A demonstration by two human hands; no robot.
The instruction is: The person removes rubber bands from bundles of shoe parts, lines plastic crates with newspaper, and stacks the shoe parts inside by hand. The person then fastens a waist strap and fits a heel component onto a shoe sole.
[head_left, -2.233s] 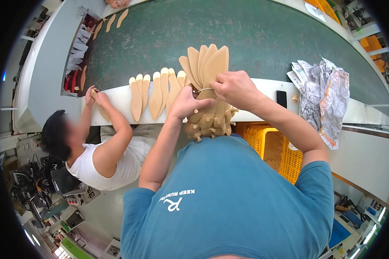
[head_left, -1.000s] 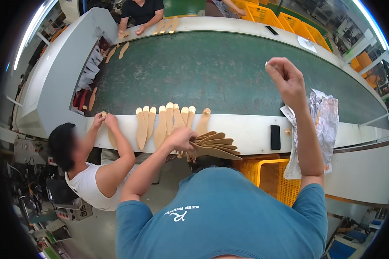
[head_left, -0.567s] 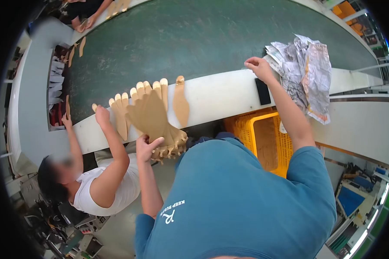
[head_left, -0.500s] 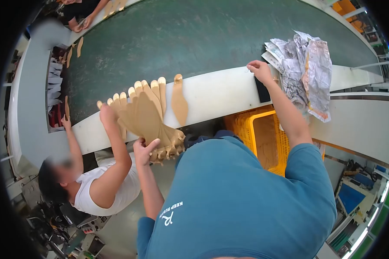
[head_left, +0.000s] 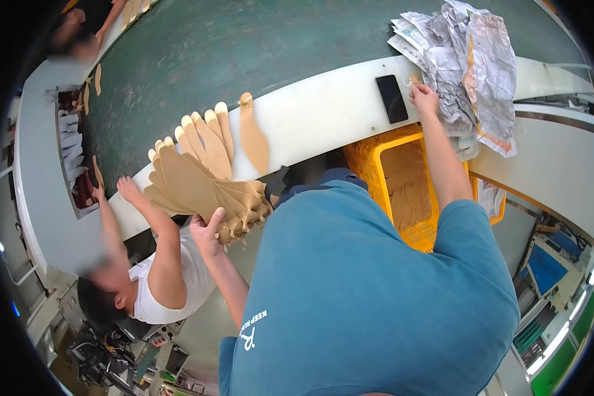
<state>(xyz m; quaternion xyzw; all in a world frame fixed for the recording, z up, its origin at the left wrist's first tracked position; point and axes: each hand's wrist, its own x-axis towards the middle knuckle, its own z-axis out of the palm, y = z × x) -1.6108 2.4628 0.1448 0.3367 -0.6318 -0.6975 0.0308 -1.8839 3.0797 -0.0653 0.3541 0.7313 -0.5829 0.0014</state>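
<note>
My left hand (head_left: 208, 232) grips a fanned stack of tan shoe insoles (head_left: 190, 173) by their lower ends, thumb on top. These ends are curled and knobbly. Several more insoles (head_left: 208, 142) lie in a row on the white table edge just beyond the stack, their pale tips toward the green belt. One single insole (head_left: 253, 135) lies apart to the right. My right hand (head_left: 424, 100) has its fingers pinched together beside crumpled newspaper (head_left: 452, 59); a thin pale loop shows at the fingertips, too small to name. A black phone (head_left: 391, 99) lies left of that hand.
The green belt (head_left: 244, 53) runs beyond the white edge (head_left: 317, 99). A yellow crate (head_left: 379, 178) stands below the edge, before my right arm. At left, a co-worker in a white shirt (head_left: 178, 270) reaches over the edge; another person (head_left: 76, 33) is at the far left.
My right hand has moved right, past the phone to the newspaper, uncovering the phone. The stack in my left hand is lower and fanned wider. The co-worker's hand has moved off the insoles.
</note>
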